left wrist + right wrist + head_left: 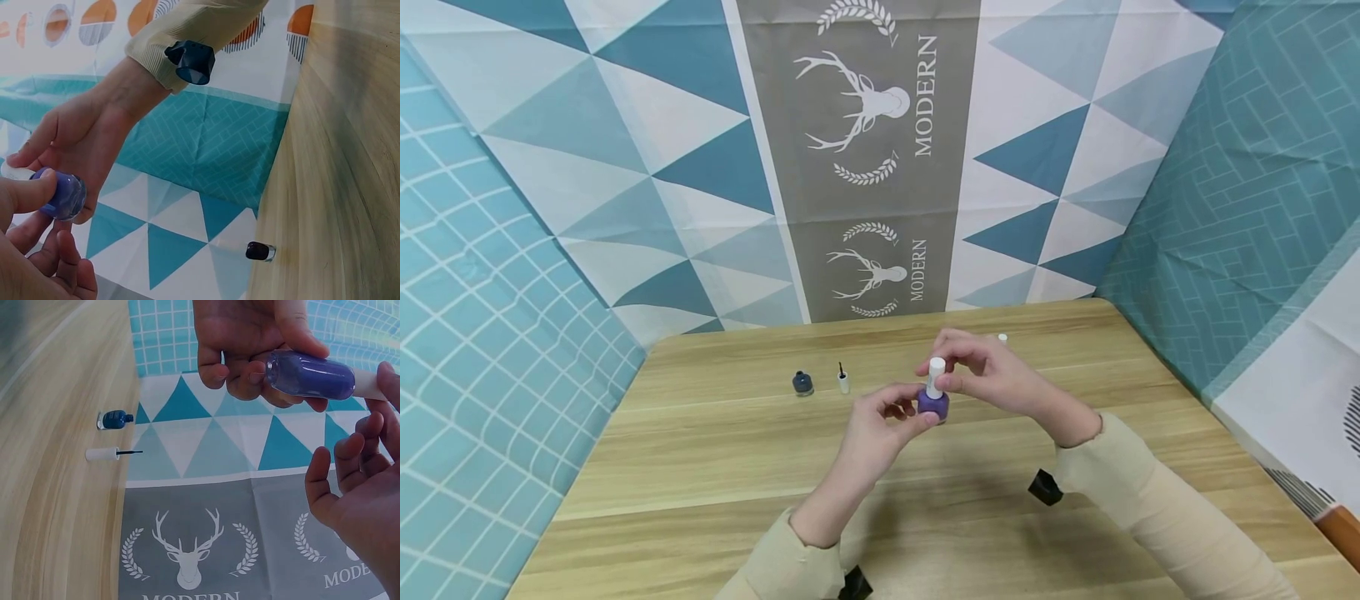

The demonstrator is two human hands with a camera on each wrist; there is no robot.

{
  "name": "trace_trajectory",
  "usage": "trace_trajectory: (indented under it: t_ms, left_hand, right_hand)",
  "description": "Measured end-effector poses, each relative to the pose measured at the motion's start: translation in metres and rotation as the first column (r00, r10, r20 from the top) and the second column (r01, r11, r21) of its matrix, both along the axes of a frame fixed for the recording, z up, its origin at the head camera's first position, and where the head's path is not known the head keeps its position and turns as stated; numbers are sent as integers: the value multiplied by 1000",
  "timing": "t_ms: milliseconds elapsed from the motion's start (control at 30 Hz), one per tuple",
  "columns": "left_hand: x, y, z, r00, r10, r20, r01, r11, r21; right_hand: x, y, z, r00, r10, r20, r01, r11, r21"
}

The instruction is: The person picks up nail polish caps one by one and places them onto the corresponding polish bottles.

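Observation:
A purple nail polish bottle (933, 405) is held above the table between both hands. My left hand (876, 433) pinches its glass body between thumb and fingers. On the bottle's white cap (936, 377), my right hand (992, 375) has its thumb and fingertips closed. The cap sits on the bottle in the right wrist view, in line with the purple glass (312, 376). Farther back on the table, to the left, stands an uncapped dark blue nail polish bottle (802, 384). Beside it a white brush cap (843, 383) stands upright, bristles pointing up.
Behind the right hand a small white top (1002, 337) peeks out, mostly hidden; the left wrist view shows a small dark bottle (259, 251) on the wood. The wooden table (715, 450) meets patterned cloth walls at its back and sides. Black wrist mounts (1046, 487) hang beneath the sleeves.

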State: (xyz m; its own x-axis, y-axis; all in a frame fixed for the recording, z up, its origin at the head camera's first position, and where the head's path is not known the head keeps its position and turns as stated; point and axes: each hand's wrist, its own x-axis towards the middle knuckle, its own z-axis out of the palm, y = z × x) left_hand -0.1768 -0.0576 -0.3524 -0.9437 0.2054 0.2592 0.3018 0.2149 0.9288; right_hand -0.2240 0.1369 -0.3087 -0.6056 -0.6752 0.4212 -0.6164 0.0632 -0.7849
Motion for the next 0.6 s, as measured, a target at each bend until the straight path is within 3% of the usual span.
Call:
trace_trajectory:
  t_ms: [367,600]
  left_hand:
    - [0,3,1,1000,22,16,-23,1000,12]
    - [-2,5,-1,999,41,9,-41,999,26]
  right_hand:
    - [0,-1,-2,993,-115,26,115,993,-4]
    - [0,-3,-2,992,-109,60,110,994,-25]
